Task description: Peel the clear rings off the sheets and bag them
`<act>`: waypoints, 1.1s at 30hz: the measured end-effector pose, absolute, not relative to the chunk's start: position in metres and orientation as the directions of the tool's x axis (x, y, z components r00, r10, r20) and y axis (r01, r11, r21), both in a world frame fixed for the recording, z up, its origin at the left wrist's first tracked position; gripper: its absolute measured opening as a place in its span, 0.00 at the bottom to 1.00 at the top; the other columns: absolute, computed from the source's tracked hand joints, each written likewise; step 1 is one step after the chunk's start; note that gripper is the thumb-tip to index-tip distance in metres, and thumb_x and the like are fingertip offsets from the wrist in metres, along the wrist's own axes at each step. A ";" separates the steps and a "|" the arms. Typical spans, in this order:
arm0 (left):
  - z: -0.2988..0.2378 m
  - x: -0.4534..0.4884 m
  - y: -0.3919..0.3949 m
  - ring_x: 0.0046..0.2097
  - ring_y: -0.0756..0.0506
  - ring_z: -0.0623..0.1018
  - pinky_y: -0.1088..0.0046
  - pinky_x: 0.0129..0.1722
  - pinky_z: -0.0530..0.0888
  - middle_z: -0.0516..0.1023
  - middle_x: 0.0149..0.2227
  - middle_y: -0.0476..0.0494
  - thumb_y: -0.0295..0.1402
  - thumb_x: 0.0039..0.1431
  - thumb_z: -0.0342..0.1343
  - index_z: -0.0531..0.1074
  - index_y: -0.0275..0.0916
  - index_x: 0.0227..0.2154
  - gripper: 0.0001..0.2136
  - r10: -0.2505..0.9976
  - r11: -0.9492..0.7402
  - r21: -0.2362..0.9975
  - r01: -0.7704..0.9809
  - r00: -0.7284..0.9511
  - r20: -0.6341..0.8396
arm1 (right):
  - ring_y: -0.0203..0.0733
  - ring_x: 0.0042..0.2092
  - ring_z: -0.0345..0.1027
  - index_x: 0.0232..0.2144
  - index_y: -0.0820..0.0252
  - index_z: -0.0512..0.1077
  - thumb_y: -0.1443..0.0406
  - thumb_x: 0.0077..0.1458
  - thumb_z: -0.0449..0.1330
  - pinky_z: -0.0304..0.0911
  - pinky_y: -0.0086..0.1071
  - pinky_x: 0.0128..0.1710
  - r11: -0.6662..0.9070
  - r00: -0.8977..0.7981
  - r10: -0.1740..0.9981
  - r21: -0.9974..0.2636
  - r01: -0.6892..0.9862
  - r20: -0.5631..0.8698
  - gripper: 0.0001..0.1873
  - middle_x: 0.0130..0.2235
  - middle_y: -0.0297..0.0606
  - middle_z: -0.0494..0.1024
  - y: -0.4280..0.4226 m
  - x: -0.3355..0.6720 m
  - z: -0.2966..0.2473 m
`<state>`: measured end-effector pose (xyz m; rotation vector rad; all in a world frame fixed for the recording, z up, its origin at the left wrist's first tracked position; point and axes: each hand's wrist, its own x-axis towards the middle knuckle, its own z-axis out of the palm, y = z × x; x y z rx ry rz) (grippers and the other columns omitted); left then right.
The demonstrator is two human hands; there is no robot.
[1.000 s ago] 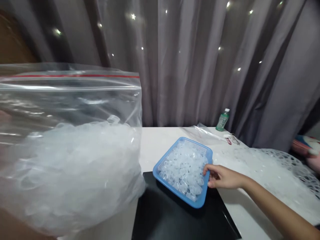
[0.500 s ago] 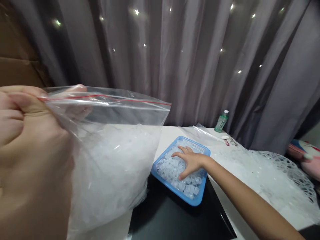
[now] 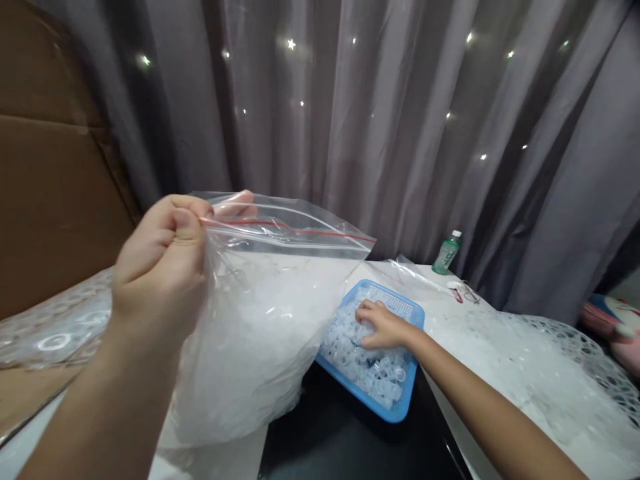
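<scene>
1. Head view shows your left hand [image 3: 160, 267] raised at the left, its fingers [image 3: 173, 223] clenched on the top corner of a clear zip bag [image 3: 260, 333] beside its red seal line.
2. You hold the bag up so that it hangs over the bench [image 3: 500, 347]; it is full of small translucent white rings, and its lower edge sags onto the bench just left of the blue basket [image 3: 397, 407].
3. Your right hand [image 3: 383, 327] lies inside the basket, palm down, fingers curled among the loose plastic rings [image 3: 380, 380] there. You seem to be gathering some, but I cannot tell whether any are gripped.
4. The basket sits partly on a black mat [image 3: 340, 447] at the near edge of the bench.
5. Beyond the basket you have a crumpled clear bag [image 3: 415, 270], a small green bottle [image 3: 445, 252] against the grey curtain [image 3: 400, 133], and a patterned clear sheet [image 3: 560, 353] spread to the right.
6. A brown cardboard panel [image 3: 50, 200] stands at your far left.
</scene>
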<state>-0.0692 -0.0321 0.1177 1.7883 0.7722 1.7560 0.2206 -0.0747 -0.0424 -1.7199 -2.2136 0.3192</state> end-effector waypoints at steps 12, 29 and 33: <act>0.114 -0.069 -0.017 0.50 0.40 0.75 0.48 0.56 0.66 0.79 0.40 0.45 0.43 0.62 0.52 0.64 0.41 0.31 0.11 0.686 -0.696 0.666 -0.267 0.024 0.727 | 0.39 0.33 0.58 0.21 0.56 0.53 0.69 0.34 0.52 0.56 0.31 0.35 0.268 -0.039 0.907 -0.503 0.822 0.419 0.10 0.29 0.32 0.62 -0.067 0.226 -0.033; 0.112 -0.066 -0.010 0.46 0.42 0.77 0.51 0.57 0.66 0.79 0.37 0.42 0.43 0.58 0.57 0.67 0.39 0.30 0.12 0.616 -0.730 0.580 -0.361 0.020 0.788 | 0.40 0.31 0.56 0.18 0.56 0.54 0.67 0.31 0.54 0.53 0.32 0.35 0.261 0.206 0.840 -0.706 0.658 0.502 0.09 0.26 0.30 0.60 -0.061 0.238 -0.027; 0.112 -0.066 -0.008 0.47 0.41 0.77 0.49 0.57 0.66 0.78 0.39 0.42 0.44 0.58 0.58 0.66 0.39 0.31 0.13 0.622 -0.724 0.586 -0.363 0.022 0.782 | 0.37 0.29 0.53 0.18 0.56 0.55 0.67 0.31 0.55 0.51 0.30 0.31 0.216 0.313 0.842 -0.806 0.551 0.440 0.10 0.24 0.28 0.58 -0.062 0.239 -0.032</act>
